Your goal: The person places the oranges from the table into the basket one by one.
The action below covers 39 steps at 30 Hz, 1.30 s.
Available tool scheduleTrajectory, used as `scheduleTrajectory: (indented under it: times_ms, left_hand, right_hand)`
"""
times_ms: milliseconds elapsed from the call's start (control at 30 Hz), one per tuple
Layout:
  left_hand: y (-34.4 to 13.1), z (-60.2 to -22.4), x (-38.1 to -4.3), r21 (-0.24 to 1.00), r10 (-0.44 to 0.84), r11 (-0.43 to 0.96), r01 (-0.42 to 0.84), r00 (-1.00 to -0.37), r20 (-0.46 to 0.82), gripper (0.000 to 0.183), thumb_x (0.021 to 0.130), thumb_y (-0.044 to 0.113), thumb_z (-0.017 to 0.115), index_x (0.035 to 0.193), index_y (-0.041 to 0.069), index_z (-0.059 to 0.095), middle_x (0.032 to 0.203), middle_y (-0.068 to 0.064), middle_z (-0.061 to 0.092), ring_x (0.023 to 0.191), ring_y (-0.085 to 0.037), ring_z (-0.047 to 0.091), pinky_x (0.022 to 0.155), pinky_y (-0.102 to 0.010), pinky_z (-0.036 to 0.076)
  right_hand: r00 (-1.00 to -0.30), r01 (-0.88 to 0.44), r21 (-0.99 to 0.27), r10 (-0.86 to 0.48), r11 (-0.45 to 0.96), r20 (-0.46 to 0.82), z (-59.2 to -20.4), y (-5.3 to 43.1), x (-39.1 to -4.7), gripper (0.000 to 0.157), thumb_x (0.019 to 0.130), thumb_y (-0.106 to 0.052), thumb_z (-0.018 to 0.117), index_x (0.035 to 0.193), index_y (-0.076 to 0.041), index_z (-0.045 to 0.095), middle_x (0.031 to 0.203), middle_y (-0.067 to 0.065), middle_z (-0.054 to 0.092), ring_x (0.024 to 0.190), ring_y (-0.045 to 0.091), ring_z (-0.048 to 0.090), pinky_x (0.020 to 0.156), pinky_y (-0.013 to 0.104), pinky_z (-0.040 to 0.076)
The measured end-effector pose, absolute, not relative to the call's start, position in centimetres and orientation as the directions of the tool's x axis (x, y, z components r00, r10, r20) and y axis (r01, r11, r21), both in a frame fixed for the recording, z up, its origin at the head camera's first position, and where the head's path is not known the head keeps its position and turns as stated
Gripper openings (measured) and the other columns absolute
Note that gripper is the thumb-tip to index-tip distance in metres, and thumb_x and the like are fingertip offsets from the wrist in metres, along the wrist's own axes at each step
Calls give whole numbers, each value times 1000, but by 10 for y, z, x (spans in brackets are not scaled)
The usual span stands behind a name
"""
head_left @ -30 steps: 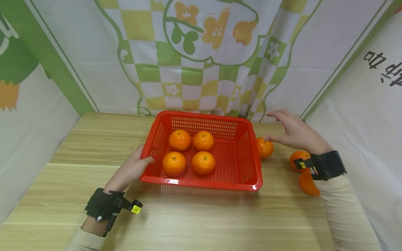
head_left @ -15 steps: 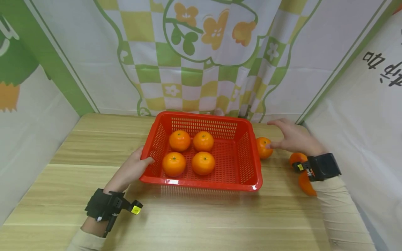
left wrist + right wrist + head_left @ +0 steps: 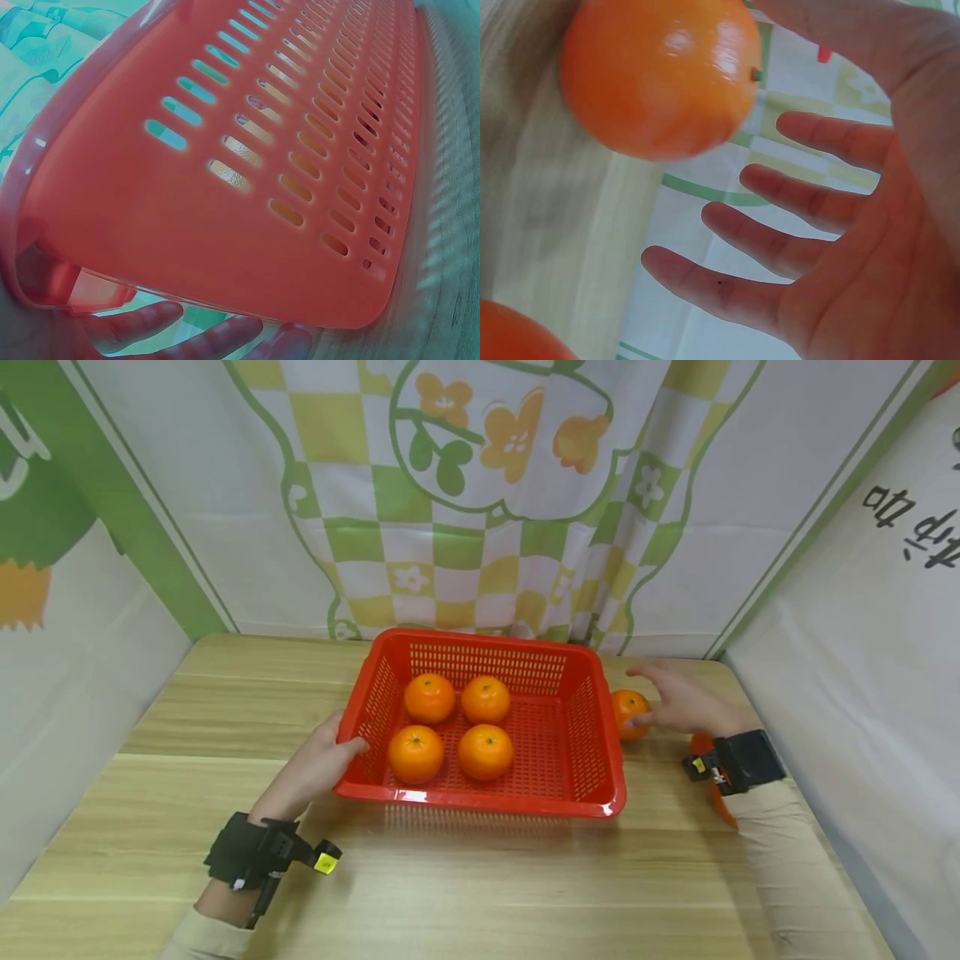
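Note:
My left hand (image 3: 315, 764) grips the left rim of a red plastic basket (image 3: 480, 805), thumb over the edge. In the left wrist view its fingers (image 3: 217, 339) lie along the basket's slotted outer wall (image 3: 187, 217). Several oranges, one of them at the front left (image 3: 416, 754), sit in the basket's left and middle part. Just outside the basket's right wall stands another orange (image 3: 628, 706). Around it reaches my right hand (image 3: 682, 702), thumb at its near side. The right wrist view shows the fingers spread, apart from that orange (image 3: 660, 75).
Two more oranges lie on the wooden table (image 3: 480, 885) at the right, mostly hidden under my right wrist; the upper one (image 3: 701, 744) peeks out. A patterned curtain (image 3: 480, 552) hangs behind the table's far edge. White cloth (image 3: 847, 677) closes off the right side.
My right hand has moved down and slightly left, closer round the orange beside the basket. My left hand and the basket have stayed in place.

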<state>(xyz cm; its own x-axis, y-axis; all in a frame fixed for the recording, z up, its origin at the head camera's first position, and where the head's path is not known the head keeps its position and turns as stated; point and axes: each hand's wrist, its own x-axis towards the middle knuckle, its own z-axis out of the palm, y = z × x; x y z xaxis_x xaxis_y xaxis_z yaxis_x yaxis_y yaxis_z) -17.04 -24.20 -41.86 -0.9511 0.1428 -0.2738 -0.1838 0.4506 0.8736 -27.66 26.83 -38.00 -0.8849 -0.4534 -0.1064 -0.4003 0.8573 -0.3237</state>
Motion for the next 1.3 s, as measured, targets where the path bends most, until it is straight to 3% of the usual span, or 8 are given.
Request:
scheduleTrajectory:
  times_ms: [333,500,700,1133,1300]
  left_hand:
    - [-243,-421,-171,875,146,451,-178,-952,-269,58,107,18,46,162,8,29,143,-24,62,102,-28,74,89,-37,62]
    - [-243,-421,-171,875,143,450,-181,-952,-270,58,107,18,46,161,7,29,142,-25,62,101,-28,74,88,-37,63]
    - [-244,-421,-171,874,141,450,-184,-952,-273,58,107,18,46,161,7,29,143,-24,62,101,-28,74,89,-38,63]
    - [-243,-423,-171,874,148,451,-182,-950,-274,58,107,18,46,162,8,28,143,-24,62,102,-28,74,89,-38,63]
    - [-244,-421,-171,874,148,450,-181,-950,-274,59,107,18,46,162,8,28,143,-24,62,102,-27,74,89,-38,63]
  right_hand:
    - [-875,-413,-364,-475,835,-98,-399,261,-282,81,77,-22,89,142,9,54,142,36,57,131,52,55,111,66,46]
    - [-860,-445,-365,-504,818,-80,-406,258,-285,70,78,-18,87,136,7,59,132,30,64,116,42,63,96,52,55]
    - [-844,-467,-394,-532,792,-70,-412,254,-288,59,76,-16,88,127,3,67,110,18,71,94,27,65,78,35,53]
    - [-864,-421,-401,-495,814,-97,-425,249,-291,62,72,-15,87,126,5,64,103,19,65,87,27,63,73,35,54]
    - [-880,-416,-349,-468,840,-78,-430,247,-292,60,74,-15,84,126,4,63,105,21,64,89,31,63,79,46,57]
